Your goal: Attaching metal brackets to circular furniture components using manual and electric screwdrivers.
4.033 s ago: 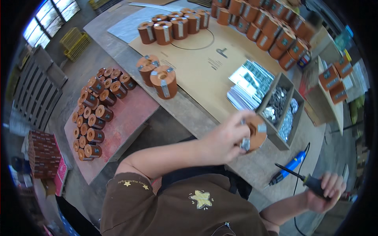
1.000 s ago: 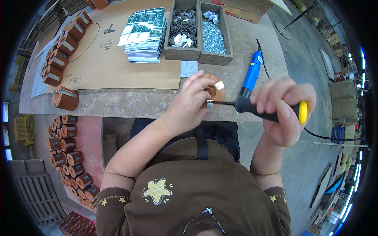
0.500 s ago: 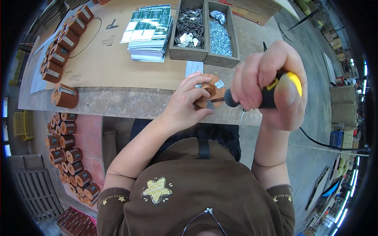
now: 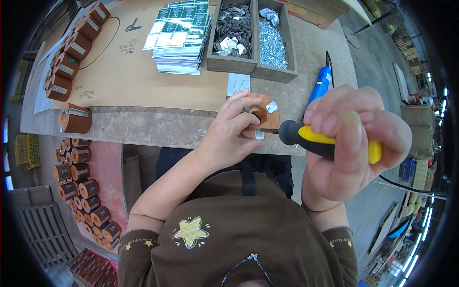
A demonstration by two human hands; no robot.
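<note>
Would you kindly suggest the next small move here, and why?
Perhaps press the yellow-and-black screwdriver gently against the small silver metal tab: its tip appears to be by the tab, and the left hand holds the hollow orange-brown cylinder.

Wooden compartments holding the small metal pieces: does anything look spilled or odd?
A crumpled silvery wad lies at the far end of the right compartment, unlike the small shiny pieces beside it; its nature is unclear. Nothing looks spilled.

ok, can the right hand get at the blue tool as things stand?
Probably not: the right hand is wrapped around the screwdriver. Otherwise the way to the blue tool on the table looks free.
</note>
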